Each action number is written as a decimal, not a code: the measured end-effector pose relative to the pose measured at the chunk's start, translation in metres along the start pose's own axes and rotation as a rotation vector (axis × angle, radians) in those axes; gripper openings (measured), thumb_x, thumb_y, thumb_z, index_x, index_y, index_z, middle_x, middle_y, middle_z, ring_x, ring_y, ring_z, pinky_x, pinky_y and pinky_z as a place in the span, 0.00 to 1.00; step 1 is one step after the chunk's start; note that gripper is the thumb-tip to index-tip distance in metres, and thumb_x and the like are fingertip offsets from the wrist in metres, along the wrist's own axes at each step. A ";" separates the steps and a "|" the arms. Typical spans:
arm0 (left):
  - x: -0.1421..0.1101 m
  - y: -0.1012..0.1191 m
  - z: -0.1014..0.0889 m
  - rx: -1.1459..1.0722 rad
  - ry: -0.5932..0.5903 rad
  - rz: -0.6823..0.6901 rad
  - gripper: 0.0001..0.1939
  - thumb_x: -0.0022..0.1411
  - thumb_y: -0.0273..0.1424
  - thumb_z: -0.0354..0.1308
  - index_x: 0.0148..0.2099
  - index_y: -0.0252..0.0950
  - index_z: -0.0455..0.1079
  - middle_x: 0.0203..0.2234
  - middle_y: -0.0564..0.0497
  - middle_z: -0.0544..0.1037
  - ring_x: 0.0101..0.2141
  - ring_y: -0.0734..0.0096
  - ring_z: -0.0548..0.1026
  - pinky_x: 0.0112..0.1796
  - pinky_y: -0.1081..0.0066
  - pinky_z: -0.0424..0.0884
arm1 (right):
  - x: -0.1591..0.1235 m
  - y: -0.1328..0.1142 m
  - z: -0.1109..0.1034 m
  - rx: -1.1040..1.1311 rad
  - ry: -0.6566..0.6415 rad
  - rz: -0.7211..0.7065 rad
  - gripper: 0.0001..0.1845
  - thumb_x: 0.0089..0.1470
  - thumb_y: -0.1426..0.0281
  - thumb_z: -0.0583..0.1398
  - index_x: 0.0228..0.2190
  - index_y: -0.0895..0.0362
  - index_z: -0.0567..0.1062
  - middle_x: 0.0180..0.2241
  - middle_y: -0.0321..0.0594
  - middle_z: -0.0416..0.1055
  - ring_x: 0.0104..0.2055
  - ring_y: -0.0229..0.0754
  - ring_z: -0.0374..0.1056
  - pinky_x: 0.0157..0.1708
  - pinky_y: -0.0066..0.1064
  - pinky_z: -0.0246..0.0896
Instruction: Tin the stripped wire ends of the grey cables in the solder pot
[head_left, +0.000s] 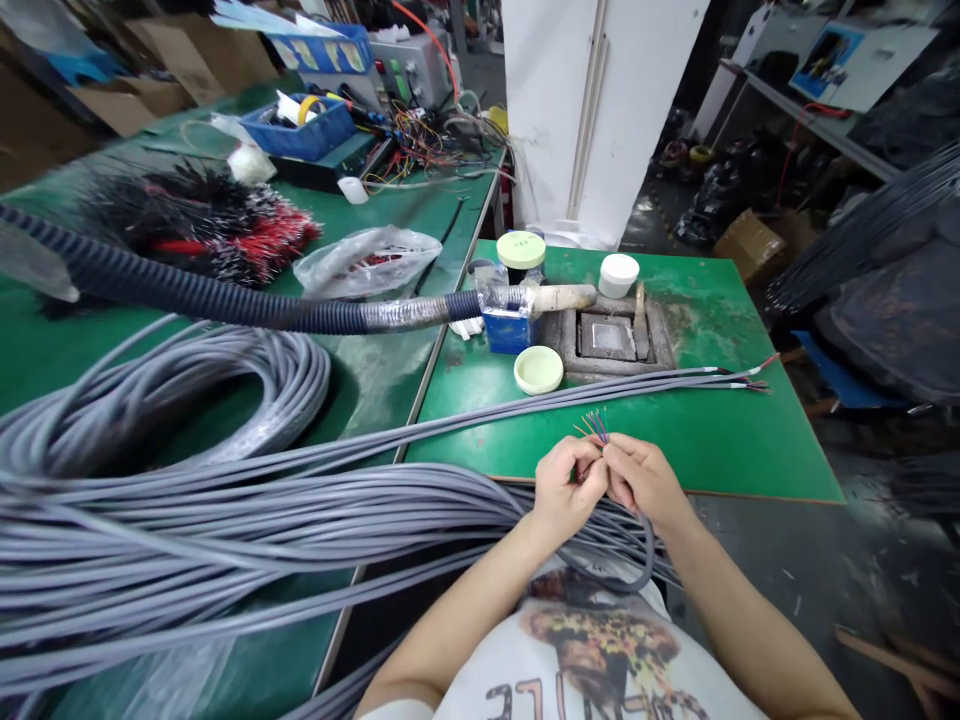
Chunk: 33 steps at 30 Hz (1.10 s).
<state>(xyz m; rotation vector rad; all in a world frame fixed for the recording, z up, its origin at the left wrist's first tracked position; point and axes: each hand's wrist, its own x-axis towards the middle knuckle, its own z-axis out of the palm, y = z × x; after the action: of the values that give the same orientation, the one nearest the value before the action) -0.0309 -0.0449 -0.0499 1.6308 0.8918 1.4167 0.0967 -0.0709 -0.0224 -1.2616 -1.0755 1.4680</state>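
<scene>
Close together over the front edge of the green table, my left hand (566, 485) and my right hand (646, 480) both pinch the end of a grey multi-core cable (646, 560). Its thin coloured wires (598, 425) fan out above my fingertips, their ends looking bare. From my right hand the cable loops down in front of my shirt. Just beyond my hands, several grey cables (480, 410) lie across the table, with stripped wire ends at the right. Fingers hide the spot where the wires leave the sheath.
A solder pot (607, 335) sits at the back, near a hose nozzle (562, 298) on a blue box (510, 330). A round lid (538, 370), a green-topped jar (521, 250) and a white jar (619, 275) stand around it. Coiled grey cable (300, 375) covers the left.
</scene>
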 end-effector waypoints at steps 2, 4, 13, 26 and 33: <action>-0.001 0.002 0.002 -0.038 -0.004 -0.044 0.06 0.58 0.26 0.56 0.28 0.36 0.64 0.20 0.57 0.64 0.23 0.78 0.62 0.28 0.76 0.62 | 0.003 -0.001 0.001 -0.003 0.016 -0.009 0.14 0.58 0.60 0.56 0.30 0.58 0.69 0.08 0.25 0.56 0.10 0.29 0.45 0.13 0.23 0.38; 0.000 0.003 0.004 -0.160 0.027 -0.174 0.05 0.59 0.29 0.55 0.30 0.36 0.64 0.20 0.57 0.65 0.22 0.79 0.63 0.27 0.76 0.62 | 0.006 -0.001 0.003 0.022 0.049 -0.039 0.11 0.58 0.61 0.57 0.34 0.57 0.70 0.09 0.25 0.57 0.11 0.29 0.46 0.14 0.23 0.40; 0.006 -0.002 0.016 -0.772 0.156 -0.513 0.09 0.58 0.35 0.59 0.33 0.36 0.62 0.16 0.60 0.65 0.15 0.83 0.59 0.18 0.80 0.55 | 0.013 -0.012 0.006 -0.264 0.155 -0.222 0.08 0.55 0.65 0.59 0.28 0.57 0.71 0.25 0.33 0.64 0.28 0.34 0.60 0.30 0.27 0.56; 0.011 -0.017 -0.027 -0.211 0.095 -0.377 0.06 0.60 0.32 0.57 0.34 0.34 0.69 0.21 0.56 0.67 0.22 0.79 0.63 0.25 0.77 0.60 | 0.114 -0.065 -0.005 -0.893 0.080 -0.348 0.15 0.50 0.64 0.58 0.17 0.57 0.63 0.16 0.29 0.53 0.21 0.32 0.50 0.22 0.27 0.43; 0.013 -0.020 -0.027 -0.036 -0.041 -0.271 0.05 0.60 0.30 0.55 0.34 0.34 0.71 0.22 0.54 0.70 0.22 0.78 0.65 0.26 0.76 0.61 | 0.171 -0.068 0.011 -1.336 -0.013 -0.285 0.11 0.46 0.67 0.55 0.18 0.58 0.69 0.17 0.34 0.62 0.22 0.35 0.55 0.23 0.28 0.42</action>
<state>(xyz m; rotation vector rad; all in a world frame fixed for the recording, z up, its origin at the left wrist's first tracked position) -0.0563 -0.0219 -0.0600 1.4451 1.0153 1.2017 0.0778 0.1103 0.0074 -1.7969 -2.2742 0.4007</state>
